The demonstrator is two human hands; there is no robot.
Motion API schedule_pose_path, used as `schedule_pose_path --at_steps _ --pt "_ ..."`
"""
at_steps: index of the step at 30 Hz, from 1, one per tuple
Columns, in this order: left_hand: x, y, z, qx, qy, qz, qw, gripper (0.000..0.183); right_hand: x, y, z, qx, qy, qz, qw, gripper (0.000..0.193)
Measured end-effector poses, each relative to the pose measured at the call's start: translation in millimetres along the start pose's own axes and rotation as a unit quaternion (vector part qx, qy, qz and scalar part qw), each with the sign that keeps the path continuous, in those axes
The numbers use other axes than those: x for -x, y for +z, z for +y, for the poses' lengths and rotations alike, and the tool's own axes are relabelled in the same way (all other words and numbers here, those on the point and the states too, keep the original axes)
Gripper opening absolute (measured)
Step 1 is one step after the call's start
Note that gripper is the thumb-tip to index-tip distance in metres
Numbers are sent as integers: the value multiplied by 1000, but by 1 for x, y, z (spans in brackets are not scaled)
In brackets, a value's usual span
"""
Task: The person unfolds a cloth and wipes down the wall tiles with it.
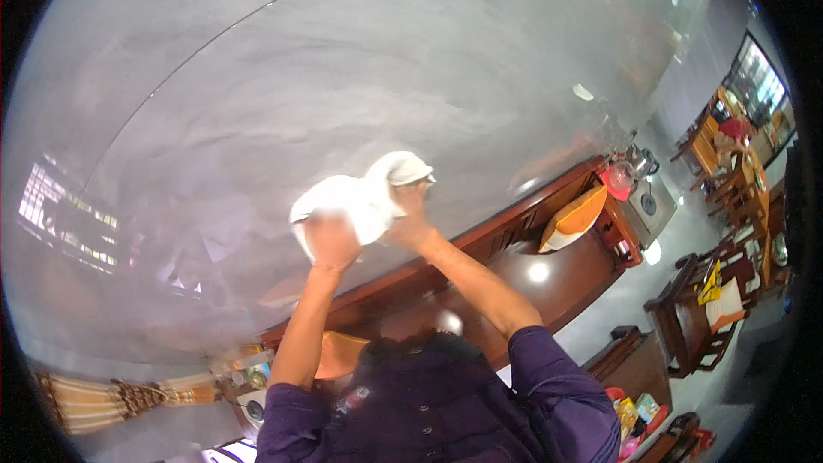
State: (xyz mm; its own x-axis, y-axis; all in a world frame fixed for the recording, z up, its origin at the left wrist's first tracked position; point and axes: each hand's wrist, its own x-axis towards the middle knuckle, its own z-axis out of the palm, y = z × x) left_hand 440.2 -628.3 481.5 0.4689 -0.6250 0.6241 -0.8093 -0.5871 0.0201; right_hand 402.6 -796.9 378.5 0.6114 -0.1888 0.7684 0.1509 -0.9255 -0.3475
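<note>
A white cloth is bunched up against a shiny grey wall. My left hand, partly blurred, holds its left part with the fingers mostly hidden. On the right side of the cloth, my right hand grips a fold that wraps over the fingertips. Both forearms are raised from the lower edge of the view.
Along the wall's foot runs a dark wooden bench with an orange cushion. A kettle stands on a side table beyond its right end. Wooden armchairs stand at right. A tied curtain hangs lower left.
</note>
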Motion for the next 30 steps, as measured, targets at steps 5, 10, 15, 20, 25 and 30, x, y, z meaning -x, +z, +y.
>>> schedule_pose_path --at_steps 5,10,15,20,25,30 --pt "-56 -59 -42 -87 72 203 973 53 -153 -85 -64 35 -167 219 961 67" --pt "-225 -168 50 -95 163 379 906 43 -269 -189 -43 47 -205 373 904 86" --pt "-246 -132 89 -142 254 307 906 33 -247 -194 36 83 29 415 906 64" --pt "-183 -47 65 -84 311 177 930 27 -154 -119 41 40 81 329 940 43" --pt "-83 13 39 -80 276 57 956 24 -45 -41 25 45 151 297 942 42" --pt "41 46 -36 -101 213 -77 969 30 35 53 -42 -153 275 257 914 58"
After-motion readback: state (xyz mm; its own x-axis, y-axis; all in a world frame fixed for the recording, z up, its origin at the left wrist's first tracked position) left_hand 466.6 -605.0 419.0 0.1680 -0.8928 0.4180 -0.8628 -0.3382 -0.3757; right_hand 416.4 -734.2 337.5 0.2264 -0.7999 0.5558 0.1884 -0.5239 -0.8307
